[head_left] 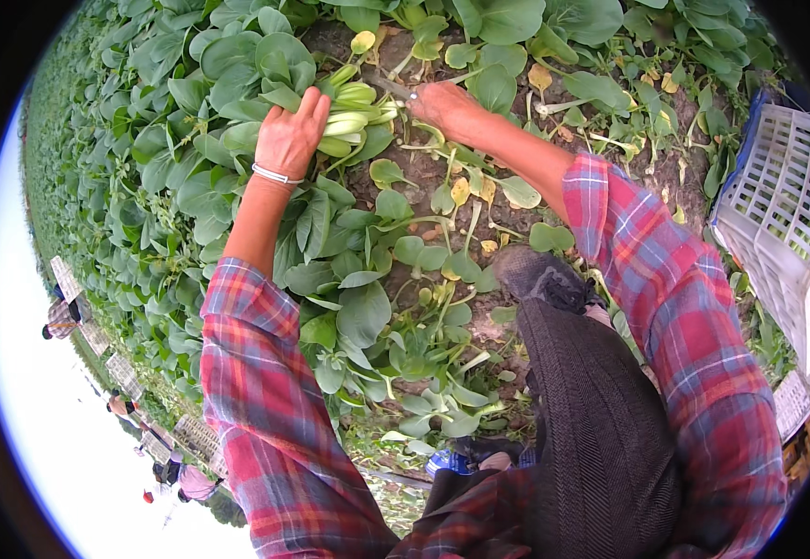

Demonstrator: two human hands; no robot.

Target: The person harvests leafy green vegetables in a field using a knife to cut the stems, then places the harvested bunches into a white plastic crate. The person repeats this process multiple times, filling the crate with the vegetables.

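A bok choy with pale green stalks and dark leaves lies sideways in my left hand, whose fingers wrap round it; a white band circles that wrist. My right hand is closed on a knife with a metal blade, which reaches toward the base of the stalks; whether it touches them I cannot tell. Around both hands are leafy plants, soil and scattered cut leaves and yellowed ones.
At the right stand white slatted plastic crates. My bent leg and shoe are below my hands. Dense rows of greens stretch leftward. In the distance at left, several people work beside more crates.
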